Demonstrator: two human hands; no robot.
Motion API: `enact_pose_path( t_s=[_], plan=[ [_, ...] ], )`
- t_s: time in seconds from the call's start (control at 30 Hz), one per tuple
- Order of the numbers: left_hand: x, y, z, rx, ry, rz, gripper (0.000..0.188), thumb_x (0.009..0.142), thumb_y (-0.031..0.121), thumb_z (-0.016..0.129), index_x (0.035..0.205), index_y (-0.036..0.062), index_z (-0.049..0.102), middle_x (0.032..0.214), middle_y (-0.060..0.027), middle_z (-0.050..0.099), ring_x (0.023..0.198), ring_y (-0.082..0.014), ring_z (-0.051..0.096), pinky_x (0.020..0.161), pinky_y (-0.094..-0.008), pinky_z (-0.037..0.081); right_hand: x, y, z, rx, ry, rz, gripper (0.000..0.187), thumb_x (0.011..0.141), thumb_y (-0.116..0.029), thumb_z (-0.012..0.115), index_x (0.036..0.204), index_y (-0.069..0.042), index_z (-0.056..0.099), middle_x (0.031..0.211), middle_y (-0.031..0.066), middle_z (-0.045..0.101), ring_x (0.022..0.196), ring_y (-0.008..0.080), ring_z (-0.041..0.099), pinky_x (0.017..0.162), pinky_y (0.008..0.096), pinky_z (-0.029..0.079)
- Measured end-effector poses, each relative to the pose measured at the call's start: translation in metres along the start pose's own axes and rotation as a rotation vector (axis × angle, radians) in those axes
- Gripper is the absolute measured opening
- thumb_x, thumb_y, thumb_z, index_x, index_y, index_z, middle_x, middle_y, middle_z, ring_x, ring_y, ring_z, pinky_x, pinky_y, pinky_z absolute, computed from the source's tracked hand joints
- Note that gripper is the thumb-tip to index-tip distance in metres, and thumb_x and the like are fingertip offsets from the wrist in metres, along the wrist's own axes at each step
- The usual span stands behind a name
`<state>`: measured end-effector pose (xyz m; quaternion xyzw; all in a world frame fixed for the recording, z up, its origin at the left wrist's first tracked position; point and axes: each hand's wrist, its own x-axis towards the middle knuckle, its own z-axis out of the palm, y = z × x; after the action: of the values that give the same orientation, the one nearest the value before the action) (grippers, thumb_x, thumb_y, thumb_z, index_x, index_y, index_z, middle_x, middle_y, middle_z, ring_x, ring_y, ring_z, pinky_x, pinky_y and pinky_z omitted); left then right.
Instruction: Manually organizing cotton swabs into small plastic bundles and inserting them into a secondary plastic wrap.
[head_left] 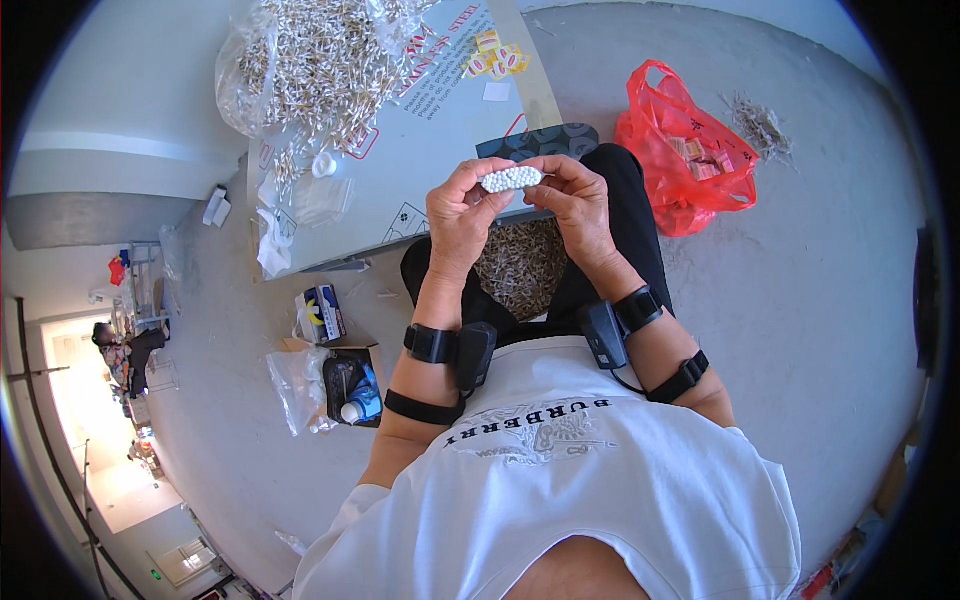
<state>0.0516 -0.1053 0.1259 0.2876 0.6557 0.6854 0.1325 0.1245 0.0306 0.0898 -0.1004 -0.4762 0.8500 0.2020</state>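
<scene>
A tight bundle of cotton swabs (511, 179) is held up at the table's near edge, its white tips facing me. My left hand (459, 212) pinches one end of it between thumb and fingers. At the other end, my right hand (578, 207) grips it the same way. Below my hands, between my knees, lies a mass of loose swabs (522, 262); what contains them is mostly hidden. A big heap of swabs (335, 65), partly in clear plastic, covers the table's far left.
On the table (450, 130) lie yellow labels (497, 56), a small white cup (324, 165) and clear sleeves (325, 202). A red plastic bag (738, 192) with small packs stands right, near scattered swabs (760, 128). Left on the floor is a carton (376, 357). Another person (130, 358) is far left.
</scene>
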Motion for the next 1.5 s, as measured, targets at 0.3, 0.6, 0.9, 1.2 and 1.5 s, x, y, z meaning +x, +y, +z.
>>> enact_pose_path(
  t_s=[0.3,0.6,0.9,1.2,1.5],
  plan=[
    [0.0,0.004,-0.001,0.045,0.026,-0.12,0.029,0.085,-0.007,0.064,0.113,-0.0005,0.066,0.1,-0.0057,0.068,0.09,-0.0099,0.064,0.076,-0.0234,0.053,0.004,0.009,-0.01,-0.136,-0.04,-0.059,0.021,0.079,0.004,0.071,0.1,0.002,0.068,0.083,0.0016,0.068,0.071,0.0052,0.059,0.064,0.0208,0.044],
    [0.002,-0.005,-0.008,0.249,0.023,0.033,0.041,0.079,-0.007,0.062,0.115,0.0092,0.068,0.123,-0.0061,0.061,0.111,-0.0191,0.057,0.084,-0.0302,0.053,0.008,0.009,-0.007,0.184,0.168,0.327,0.025,0.081,-0.006,0.07,0.103,0.001,0.064,0.08,0.0046,0.065,0.063,0.0111,0.06,0.055,0.025,0.045],
    [0.002,0.0,0.002,0.512,-0.191,0.253,0.043,0.064,-0.004,0.078,0.104,0.0118,0.073,0.112,-0.0051,0.067,0.112,-0.0245,0.058,0.095,-0.0366,0.048,0.006,0.004,-0.012,0.357,0.148,0.541,0.02,0.088,-0.008,0.063,0.106,0.0,0.063,0.074,0.0052,0.059,0.049,0.0065,0.045,0.039,0.0184,0.027],
    [-0.002,-0.003,-0.004,0.241,-0.034,-0.057,0.03,0.076,-0.002,0.076,0.105,0.0033,0.071,0.098,-0.0023,0.07,0.089,-0.0081,0.063,0.079,-0.0226,0.052,0.003,-0.002,-0.011,-0.165,-0.061,0.101,0.033,0.078,0.008,0.068,0.109,-0.002,0.07,0.089,0.0004,0.065,0.068,0.0036,0.053,0.062,0.0176,0.043],
    [0.002,0.009,0.002,0.351,-0.045,0.114,0.033,0.069,0.002,0.081,0.101,0.0058,0.071,0.1,-0.0035,0.065,0.09,-0.0133,0.064,0.074,-0.0255,0.052,0.004,0.013,-0.01,-0.056,-0.116,-0.17,0.033,0.077,0.018,0.063,0.104,-0.001,0.069,0.099,0.0028,0.067,0.093,0.0107,0.063,0.085,0.0257,0.051]
  ],
)
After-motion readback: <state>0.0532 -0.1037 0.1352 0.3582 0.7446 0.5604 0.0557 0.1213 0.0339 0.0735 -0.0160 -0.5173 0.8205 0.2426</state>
